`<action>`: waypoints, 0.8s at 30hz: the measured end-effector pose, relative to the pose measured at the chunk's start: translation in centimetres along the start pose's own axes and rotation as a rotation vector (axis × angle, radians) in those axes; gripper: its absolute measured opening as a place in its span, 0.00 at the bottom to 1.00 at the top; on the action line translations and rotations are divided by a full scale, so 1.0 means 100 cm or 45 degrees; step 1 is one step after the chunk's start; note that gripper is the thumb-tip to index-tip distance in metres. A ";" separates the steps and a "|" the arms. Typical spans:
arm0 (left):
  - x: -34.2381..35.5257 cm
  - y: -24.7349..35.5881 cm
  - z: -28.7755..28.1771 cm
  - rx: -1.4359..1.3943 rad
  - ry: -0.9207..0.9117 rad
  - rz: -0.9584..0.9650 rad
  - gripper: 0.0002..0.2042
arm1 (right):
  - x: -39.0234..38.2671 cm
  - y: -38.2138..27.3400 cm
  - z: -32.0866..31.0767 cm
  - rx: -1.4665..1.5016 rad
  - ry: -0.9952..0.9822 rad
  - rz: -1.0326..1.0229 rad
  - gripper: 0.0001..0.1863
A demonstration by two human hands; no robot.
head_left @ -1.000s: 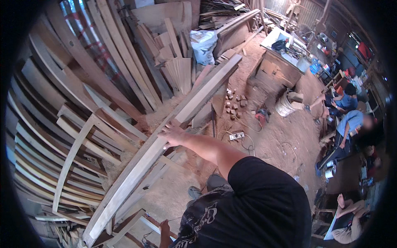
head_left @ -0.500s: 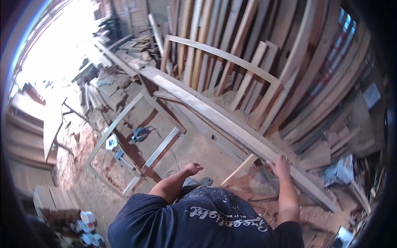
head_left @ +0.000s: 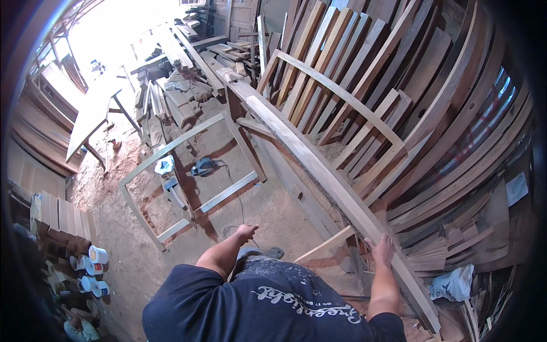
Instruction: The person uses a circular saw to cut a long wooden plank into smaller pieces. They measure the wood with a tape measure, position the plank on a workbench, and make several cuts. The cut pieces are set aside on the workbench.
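Note:
A long pale wooden beam (head_left: 307,162) runs diagonally from the upper middle to the lower right. My right hand (head_left: 382,248) rests on its top near that lower end, thumb apart from the fingers. My left hand (head_left: 245,232) hangs above the dusty floor, left of the beam, fingers loosely bent and apart, with nothing visible in it. Past it lies a wooden frame (head_left: 188,135) with a corded power tool (head_left: 203,167) inside its outline. A short light batten (head_left: 323,244) meets the beam from below, between my hands.
Upright planks (head_left: 342,68) and a curved frame (head_left: 336,91) line the right. Stacked offcuts (head_left: 231,57) fill the back, near a bright opening. A slanted board (head_left: 91,122) stands on legs at left. White tubs (head_left: 97,255) and part of another person (head_left: 80,324) appear lower left. A plastic sack (head_left: 453,283) lies lower right.
My view has swung round toward the bright opening, bringing the floor frame and power tool into sight. My right hand stays on the beam; my left hand has risen clear of my body.

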State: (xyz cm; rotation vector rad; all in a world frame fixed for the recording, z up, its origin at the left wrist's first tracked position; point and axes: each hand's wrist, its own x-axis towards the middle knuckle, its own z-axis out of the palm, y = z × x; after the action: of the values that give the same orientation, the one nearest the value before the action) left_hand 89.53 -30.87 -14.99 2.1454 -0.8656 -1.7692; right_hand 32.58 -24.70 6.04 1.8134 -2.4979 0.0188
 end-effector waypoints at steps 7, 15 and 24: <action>-0.026 0.088 -0.002 -0.259 -0.043 0.431 0.30 | -0.035 -0.003 -0.032 0.182 -0.235 0.066 0.50; -0.039 0.235 -0.037 -0.549 0.089 0.640 0.40 | -0.192 0.036 -0.059 0.438 -0.432 0.217 0.48; 0.038 0.348 -0.145 -0.297 0.753 0.630 0.49 | -0.344 0.128 -0.062 0.287 -0.248 0.098 0.44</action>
State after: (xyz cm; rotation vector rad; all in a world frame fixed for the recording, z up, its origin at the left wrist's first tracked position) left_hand 93.43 -63.65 3.70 1.9138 -0.8690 -0.8791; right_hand 31.24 12.26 10.77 1.8810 -2.8021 0.1393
